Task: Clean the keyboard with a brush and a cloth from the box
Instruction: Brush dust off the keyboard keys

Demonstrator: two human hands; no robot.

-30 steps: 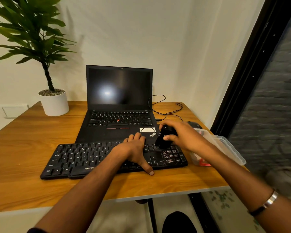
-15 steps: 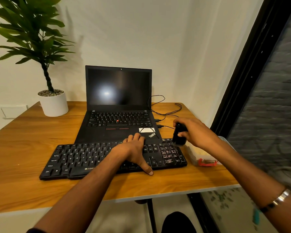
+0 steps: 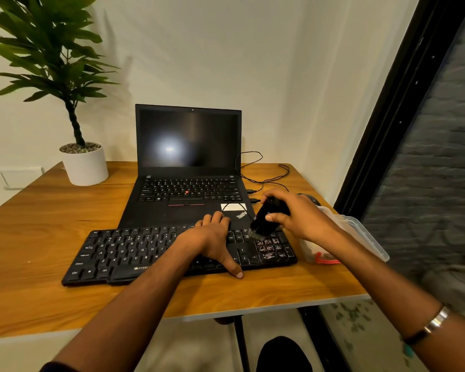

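A black external keyboard [image 3: 134,253] lies across the wooden desk in front of a laptop. My left hand [image 3: 212,237] rests flat on the keys right of the middle, thumb over the front edge. My right hand [image 3: 298,218] grips a black brush [image 3: 265,218], tilted with its bristles down on the upper right keys near the number pad. A clear plastic box [image 3: 360,232] stands at the desk's right edge, partly hidden behind my right wrist, with something red at its front. No cloth shows.
An open black laptop [image 3: 188,167] with a dark screen stands behind the keyboard, with black cables [image 3: 261,170] trailing to its right. A potted plant in a white pot [image 3: 85,165] sits at the back left. A dark window frame borders the desk's right side.
My right hand swung the brush out to the right beyond the keyboard's end, then brought it back onto the upper right keys. My left hand stayed put.
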